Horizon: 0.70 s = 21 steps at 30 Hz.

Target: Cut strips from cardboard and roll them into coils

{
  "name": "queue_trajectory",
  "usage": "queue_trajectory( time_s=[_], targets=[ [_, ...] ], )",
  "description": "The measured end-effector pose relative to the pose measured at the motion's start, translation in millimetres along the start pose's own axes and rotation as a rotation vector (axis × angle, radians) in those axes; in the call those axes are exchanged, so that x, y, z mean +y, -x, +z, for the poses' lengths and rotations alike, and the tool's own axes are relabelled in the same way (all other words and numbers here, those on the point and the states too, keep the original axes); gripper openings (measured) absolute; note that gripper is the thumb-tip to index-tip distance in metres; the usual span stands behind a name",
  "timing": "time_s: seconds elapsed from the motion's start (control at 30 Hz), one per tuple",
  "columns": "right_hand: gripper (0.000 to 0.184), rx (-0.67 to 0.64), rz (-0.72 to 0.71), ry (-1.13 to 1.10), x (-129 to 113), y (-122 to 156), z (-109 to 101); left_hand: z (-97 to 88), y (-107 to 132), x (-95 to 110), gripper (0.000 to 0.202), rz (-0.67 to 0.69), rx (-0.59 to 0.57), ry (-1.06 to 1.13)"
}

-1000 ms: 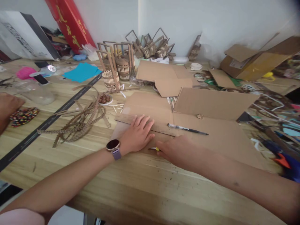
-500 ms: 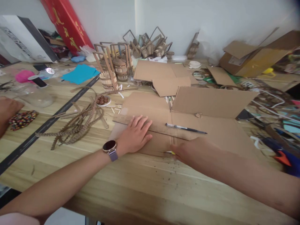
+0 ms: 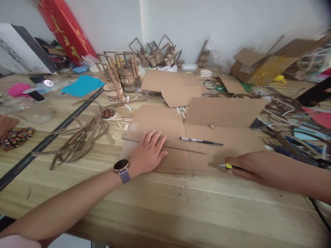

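Note:
My left hand (image 3: pixel 148 151) lies flat with fingers spread, pressing on a thin brown strip like a ruler (image 3: pixel 178 146) and on the cardboard sheet (image 3: pixel 207 132) under it. In my right hand (image 3: pixel 248 167) is a utility knife (image 3: pixel 229 166) with a yellow-green front end, its blade pointing left just over the right part of the cardboard. Whether the blade touches the sheet I cannot tell. Between the hands, a little farther back, a black pen (image 3: pixel 201 141) rests on the cardboard. One flap (image 3: pixel 224 112) of the sheet stands up behind it.
Brown braided strips (image 3: pixel 80 141) and a dish of brown beads (image 3: pixel 108 114) lie left. Small woven baskets (image 3: pixel 113 93) stand behind. An open cardboard box (image 3: pixel 274 63) is at back right. Another person's hand (image 3: pixel 7 124) shows at the left edge, by a beaded item (image 3: pixel 17 138).
My right hand has moved right with the knife, away from near my left hand, and the knife shows more. My left hand stays on the strip. The view has shifted slightly.

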State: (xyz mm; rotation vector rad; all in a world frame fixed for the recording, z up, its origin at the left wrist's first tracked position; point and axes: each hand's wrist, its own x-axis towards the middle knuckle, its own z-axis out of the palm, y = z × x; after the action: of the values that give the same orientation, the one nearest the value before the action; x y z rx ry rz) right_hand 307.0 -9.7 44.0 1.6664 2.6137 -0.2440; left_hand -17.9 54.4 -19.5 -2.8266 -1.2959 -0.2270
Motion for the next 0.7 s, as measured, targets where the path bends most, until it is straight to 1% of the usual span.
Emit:
queue_trajectory(
  time_s=[0.03, 0.07, 0.13, 0.2, 0.27, 0.33, 0.4, 0.43, 0.5, 0.57, 0.7],
  targets=[
    [0.032, -0.143, -0.055, -0.046, 1, -2, -5, 0.6, -1, 5, 0.054, -0.007, 0.003, 0.01],
    [0.033, -0.195, -0.052, -0.049, 0, -4, -10, 1.4, -2, 9, 0.053, -0.018, 0.01, 0.026],
    [0.033, -0.214, -0.069, -0.029, -8, -11, -16, 2.9, -5, 15, 0.049, -0.056, 0.029, 0.076],
    [0.035, -0.246, -0.132, -0.044, -25, -20, -16, 2.6, -7, 14, 0.047, -0.087, 0.046, 0.159],
    [0.032, -0.264, -0.146, -0.057, -49, -31, -13, -1.1, -6, 6, 0.046, -0.088, 0.076, 0.248],
    [0.023, -0.251, -0.16, 0.016, -73, -43, -9, -7.6, -3, -6, 0.046, -0.059, 0.14, 0.286],
    [0.019, -0.25, -0.176, 0.106, -95, -55, -6, -14.2, 4, -20, 0.046, -0.027, 0.204, 0.239],
    [0.018, -0.244, -0.186, 0.142, -104, -61, -5, -16.3, 8, -26, 0.046, -0.019, 0.216, 0.199],
    [0.019, -0.224, -0.222, 0.173, -119, -73, -4, -16.7, 16, -37, 0.045, -0.017, 0.208, 0.121],
    [0.02, -0.209, -0.263, 0.189, -131, -83, -2, -12.2, 22, -45, 0.045, -0.008, 0.17, 0.075],
    [0.019, -0.194, -0.311, 0.218, -146, -96, 1, -0.5, 28, -48, 0.047, -0.002, 0.127, 0.058]
  ],
)
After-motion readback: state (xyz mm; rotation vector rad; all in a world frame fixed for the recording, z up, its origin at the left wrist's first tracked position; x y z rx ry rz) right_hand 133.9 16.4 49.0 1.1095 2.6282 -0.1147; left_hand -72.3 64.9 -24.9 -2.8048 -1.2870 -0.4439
